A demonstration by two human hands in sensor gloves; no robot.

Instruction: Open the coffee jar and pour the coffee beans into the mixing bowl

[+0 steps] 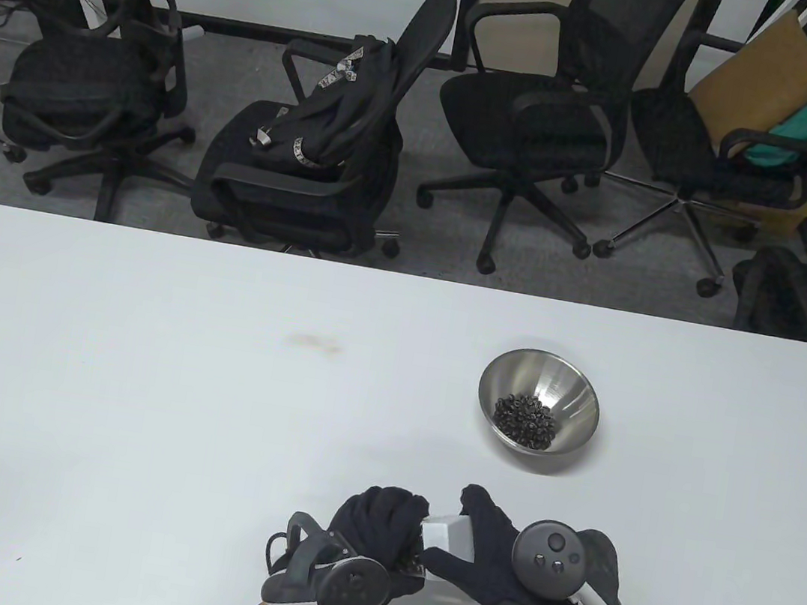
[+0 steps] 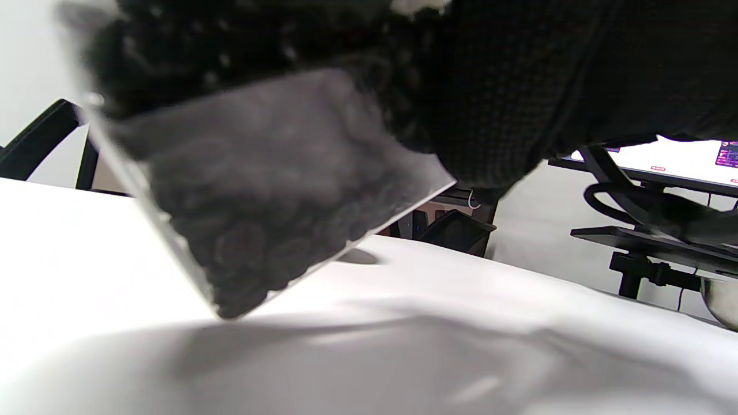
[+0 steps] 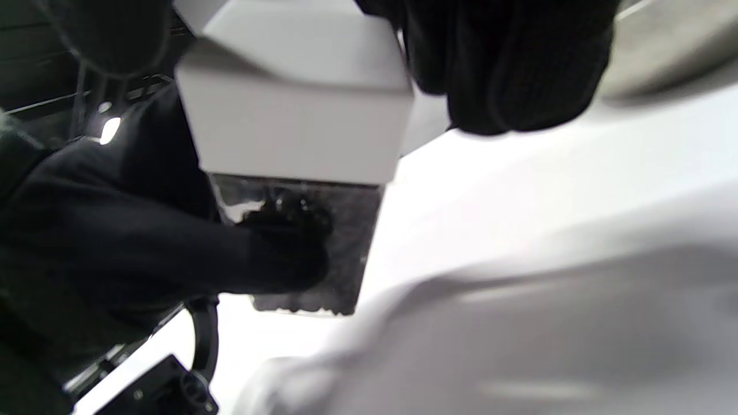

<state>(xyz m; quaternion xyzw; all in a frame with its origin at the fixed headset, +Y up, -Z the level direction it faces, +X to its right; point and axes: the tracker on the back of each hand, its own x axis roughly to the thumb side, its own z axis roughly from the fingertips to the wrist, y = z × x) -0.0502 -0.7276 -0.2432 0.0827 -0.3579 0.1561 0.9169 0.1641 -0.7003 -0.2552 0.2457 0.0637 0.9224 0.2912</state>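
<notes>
- The left hand (image 1: 382, 523) is gripping the coffee jar (image 2: 271, 196), holding it tilted just above the table (image 1: 133, 391).
- The right hand (image 1: 486, 557) is grasping the white lid (image 1: 446, 532) on it.
- The mixing bowl (image 1: 570, 403) is sitting beyond them, holding beans.

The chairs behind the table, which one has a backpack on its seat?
The second chair from the left: a black backpack lies on its seat. The far-right chair holds a tan cushion instead.
</notes>
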